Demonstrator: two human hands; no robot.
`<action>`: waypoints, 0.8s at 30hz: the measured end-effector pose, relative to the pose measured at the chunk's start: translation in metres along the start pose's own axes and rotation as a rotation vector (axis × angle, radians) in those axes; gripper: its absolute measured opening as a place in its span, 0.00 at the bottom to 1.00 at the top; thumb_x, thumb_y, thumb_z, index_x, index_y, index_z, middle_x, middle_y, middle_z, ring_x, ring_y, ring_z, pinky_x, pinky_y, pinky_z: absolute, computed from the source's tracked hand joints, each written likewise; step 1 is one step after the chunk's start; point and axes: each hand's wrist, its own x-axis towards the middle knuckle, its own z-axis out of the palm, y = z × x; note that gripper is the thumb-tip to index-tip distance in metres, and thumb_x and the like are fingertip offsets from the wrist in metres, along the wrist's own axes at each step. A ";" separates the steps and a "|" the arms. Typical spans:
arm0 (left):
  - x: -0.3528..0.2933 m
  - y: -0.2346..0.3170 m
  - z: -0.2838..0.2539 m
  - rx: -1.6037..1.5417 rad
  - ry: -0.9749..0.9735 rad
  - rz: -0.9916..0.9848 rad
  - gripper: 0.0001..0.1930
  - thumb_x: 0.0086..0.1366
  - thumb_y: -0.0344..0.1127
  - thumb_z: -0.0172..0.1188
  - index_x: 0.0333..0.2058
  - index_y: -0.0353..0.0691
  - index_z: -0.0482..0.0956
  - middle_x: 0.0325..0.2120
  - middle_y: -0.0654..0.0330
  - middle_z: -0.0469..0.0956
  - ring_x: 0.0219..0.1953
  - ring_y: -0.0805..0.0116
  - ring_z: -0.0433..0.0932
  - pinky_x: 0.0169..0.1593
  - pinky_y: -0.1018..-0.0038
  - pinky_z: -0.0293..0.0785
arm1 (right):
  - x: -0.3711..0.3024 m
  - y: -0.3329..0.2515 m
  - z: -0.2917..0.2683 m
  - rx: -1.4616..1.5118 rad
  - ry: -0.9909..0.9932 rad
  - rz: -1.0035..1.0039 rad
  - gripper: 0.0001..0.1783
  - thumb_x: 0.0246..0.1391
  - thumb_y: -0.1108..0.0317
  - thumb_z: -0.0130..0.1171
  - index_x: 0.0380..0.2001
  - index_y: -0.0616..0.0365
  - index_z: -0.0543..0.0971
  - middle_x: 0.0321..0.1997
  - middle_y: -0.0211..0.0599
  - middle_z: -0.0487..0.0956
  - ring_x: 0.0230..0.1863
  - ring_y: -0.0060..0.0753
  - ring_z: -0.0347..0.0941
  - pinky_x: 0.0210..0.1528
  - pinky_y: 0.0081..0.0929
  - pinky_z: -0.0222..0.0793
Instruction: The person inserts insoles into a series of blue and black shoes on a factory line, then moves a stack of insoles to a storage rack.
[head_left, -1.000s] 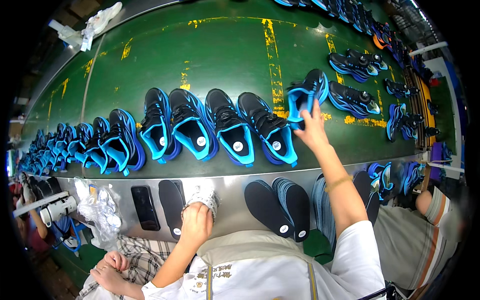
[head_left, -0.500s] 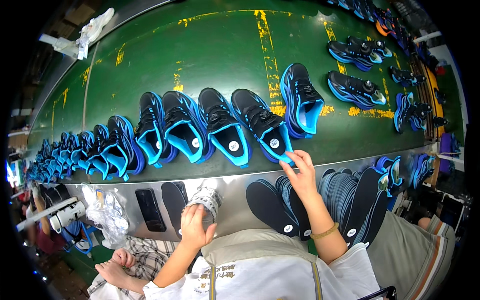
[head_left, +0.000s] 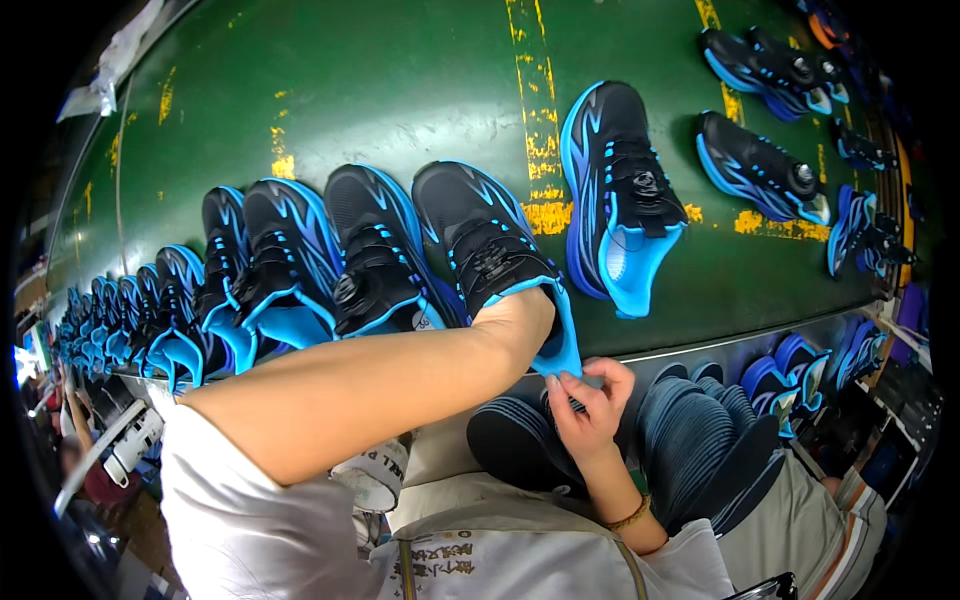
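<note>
A black and blue sneaker [head_left: 480, 225] lies toe away from me on the green table. My left hand [head_left: 522, 312] reaches inside it up to the wrist, so its fingers are hidden in the shoe. At the back of the same shoe, my right hand [head_left: 590, 400] pinches the blue heel tab [head_left: 565, 358] between thumb and fingers. Another sneaker [head_left: 620, 180] stands just to the right. On the left, a sneaker [head_left: 375, 240] with a round white sticker inside lies beside the one I hold, partly covered by my left forearm.
A long row of sneakers [head_left: 180, 290] runs off to the left. Stacks of dark insoles [head_left: 690, 440] rest in front of me at the right. A white printed roll [head_left: 372, 475] sits below my left arm. More sneakers [head_left: 760, 180] lie at the far right.
My left hand has left the white roll and gone into the sneaker, with its forearm now across the row. My right hand remains at the heel. The view has shifted closer.
</note>
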 end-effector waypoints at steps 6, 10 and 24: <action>-0.010 -0.018 0.023 -0.138 0.209 0.128 0.07 0.44 0.32 0.54 0.23 0.38 0.78 0.23 0.57 0.76 0.27 0.66 0.77 0.29 0.74 0.71 | 0.004 0.007 0.007 0.145 -0.022 -0.002 0.17 0.32 0.80 0.65 0.30 0.54 0.74 0.38 0.37 0.60 0.33 0.34 0.64 0.33 0.25 0.63; -0.018 -0.012 0.031 -0.138 0.415 0.023 0.07 0.42 0.32 0.52 0.19 0.37 0.78 0.19 0.55 0.75 0.23 0.64 0.76 0.24 0.73 0.70 | 0.001 0.004 0.010 0.171 -0.016 0.005 0.17 0.33 0.80 0.65 0.30 0.54 0.74 0.38 0.37 0.60 0.33 0.33 0.64 0.32 0.25 0.64; -0.044 0.044 -0.050 -0.462 0.526 -0.071 0.09 0.45 0.28 0.53 0.28 0.33 0.73 0.27 0.51 0.74 0.32 0.52 0.74 0.37 0.63 0.69 | -0.091 -0.080 -0.142 0.350 -0.668 0.312 0.21 0.51 0.66 0.50 0.50 0.57 0.67 0.52 0.41 0.66 0.52 0.39 0.63 0.51 0.29 0.59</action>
